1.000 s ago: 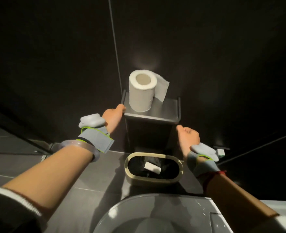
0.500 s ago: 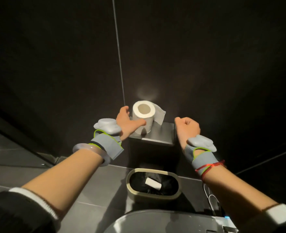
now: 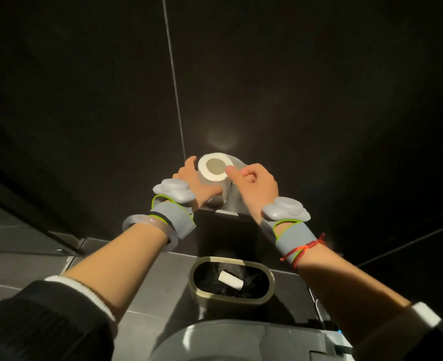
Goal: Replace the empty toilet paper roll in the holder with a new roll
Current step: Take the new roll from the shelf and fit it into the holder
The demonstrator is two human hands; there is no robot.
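A full white toilet paper roll (image 3: 213,171) stands upright on top of the metal holder (image 3: 228,208) on the dark wall. My left hand (image 3: 195,184) wraps the roll's left side, fingers behind it and thumb across its lower front. My right hand (image 3: 254,187) comes in from the right, its thumb on the roll's upper rim and its fingers curled by the loose paper tail. Below, an empty cardboard core (image 3: 230,280) lies inside the bin (image 3: 231,298).
The oval bin with a black liner sits on the grey tiled floor below the holder. A toilet lid (image 3: 241,340) fills the bottom edge. A white cable (image 3: 317,303) hangs at the right. Dark wall panels surround the holder.
My left hand closed around the roll. My right hand moved left from the holder's right edge onto the roll's top. The view tilted upward.
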